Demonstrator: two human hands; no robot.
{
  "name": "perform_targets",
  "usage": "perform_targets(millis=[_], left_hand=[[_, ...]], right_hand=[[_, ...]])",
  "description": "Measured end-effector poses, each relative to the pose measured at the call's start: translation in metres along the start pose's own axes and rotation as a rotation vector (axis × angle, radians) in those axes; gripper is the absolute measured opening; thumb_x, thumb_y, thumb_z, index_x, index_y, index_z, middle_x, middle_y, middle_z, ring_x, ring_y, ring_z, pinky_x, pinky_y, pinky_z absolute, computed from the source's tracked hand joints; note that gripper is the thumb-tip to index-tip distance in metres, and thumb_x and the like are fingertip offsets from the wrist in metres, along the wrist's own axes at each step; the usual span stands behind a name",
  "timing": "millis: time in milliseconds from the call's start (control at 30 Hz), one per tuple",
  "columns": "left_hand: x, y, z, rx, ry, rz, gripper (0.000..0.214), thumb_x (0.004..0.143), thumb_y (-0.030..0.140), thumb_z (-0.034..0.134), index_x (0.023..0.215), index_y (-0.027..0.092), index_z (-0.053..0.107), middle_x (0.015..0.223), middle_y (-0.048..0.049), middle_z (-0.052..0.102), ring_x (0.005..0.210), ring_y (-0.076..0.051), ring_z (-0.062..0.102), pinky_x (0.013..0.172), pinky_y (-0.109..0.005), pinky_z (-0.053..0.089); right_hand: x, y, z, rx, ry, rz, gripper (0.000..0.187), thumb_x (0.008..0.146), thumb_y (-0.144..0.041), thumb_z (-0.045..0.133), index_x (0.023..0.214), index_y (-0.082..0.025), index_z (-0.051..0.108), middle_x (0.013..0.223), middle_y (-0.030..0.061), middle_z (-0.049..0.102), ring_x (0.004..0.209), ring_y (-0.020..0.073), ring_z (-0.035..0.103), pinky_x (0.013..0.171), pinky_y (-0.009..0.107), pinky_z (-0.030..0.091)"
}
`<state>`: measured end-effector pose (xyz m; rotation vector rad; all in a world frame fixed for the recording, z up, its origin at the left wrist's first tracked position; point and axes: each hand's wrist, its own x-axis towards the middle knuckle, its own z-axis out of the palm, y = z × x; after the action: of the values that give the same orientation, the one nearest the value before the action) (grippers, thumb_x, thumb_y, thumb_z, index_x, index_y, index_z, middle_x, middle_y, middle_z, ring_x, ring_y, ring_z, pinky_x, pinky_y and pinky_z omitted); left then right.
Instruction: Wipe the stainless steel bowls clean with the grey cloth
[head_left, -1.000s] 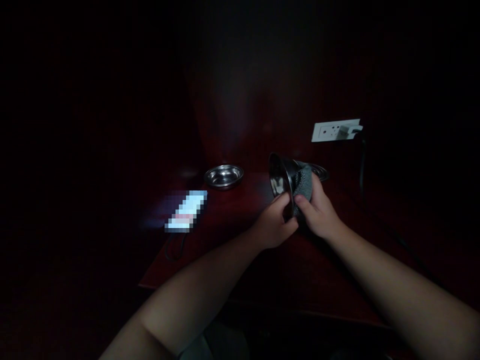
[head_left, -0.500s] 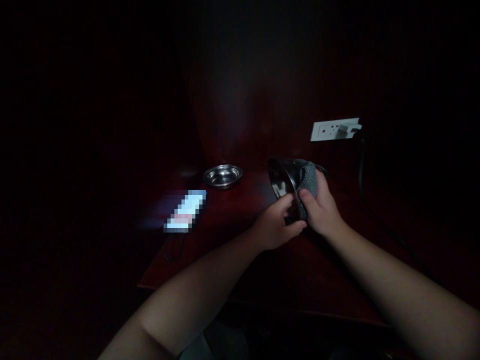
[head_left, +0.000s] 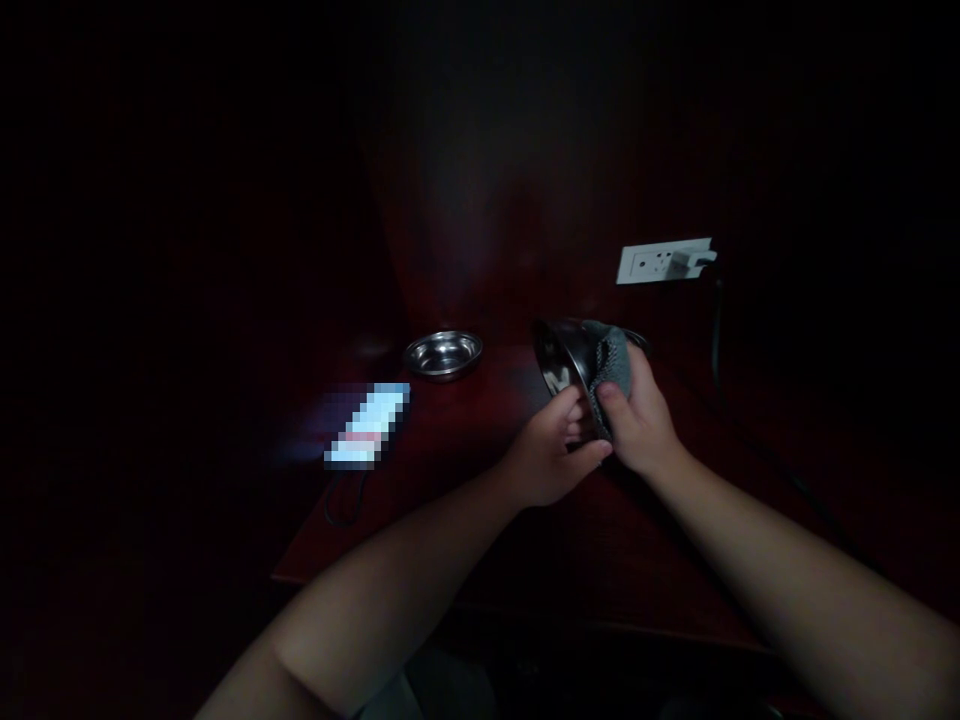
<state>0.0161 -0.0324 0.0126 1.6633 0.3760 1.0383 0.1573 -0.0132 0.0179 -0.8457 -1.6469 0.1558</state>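
The scene is very dark. My left hand [head_left: 551,455] grips the lower rim of a small steel bowl [head_left: 556,362], which is tipped on edge with its inside facing left. My right hand [head_left: 637,420] presses a grey cloth [head_left: 611,365] against the bowl's outer side, thumb on the cloth near the rim. Both hands are closed and held just above a dark red wooden table [head_left: 465,480].
A second steel bowl [head_left: 443,354] sits upright on the table to the left. A lit phone [head_left: 367,426] lies near the table's left edge with a dark cord by it. A white wall socket [head_left: 660,261] with a plug and cable is at the back right.
The right hand with the cloth has shifted slightly along the bowl's outside, and the bowl has turned a little in the left hand. The view drifted slightly right.
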Motion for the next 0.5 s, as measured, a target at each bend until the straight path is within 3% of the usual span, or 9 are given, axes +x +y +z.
perform_targets(millis=[267,500], left_hand=[[0.0002,0.0066,-0.0008,-0.072,-0.062,-0.011,0.054,0.075,0.015,0.064,0.126,0.018,0.045,0.123,-0.0115,0.057,0.113,-0.024,0.056,0.098,-0.041,0.041],[0.0008,0.0036,-0.0027,-0.240,-0.062,-0.091,0.062,0.074,0.018,0.065,0.132,0.022,0.043,0.129,-0.0140,0.053,0.107,-0.024,0.059,0.089,-0.038,0.047]], right_hand=[[-0.0014,0.0023,0.0015,-0.010,0.044,0.032,0.058,0.088,-0.056,0.041,0.132,-0.017,0.042,0.117,0.0136,0.057,0.106,0.0293,0.055,0.093,0.049,0.043],[-0.0013,0.0033,0.0028,0.059,0.057,0.109,0.052,0.088,-0.053,0.042,0.126,-0.018,0.047,0.108,0.0106,0.060,0.098,0.0270,0.058,0.091,0.047,0.045]])
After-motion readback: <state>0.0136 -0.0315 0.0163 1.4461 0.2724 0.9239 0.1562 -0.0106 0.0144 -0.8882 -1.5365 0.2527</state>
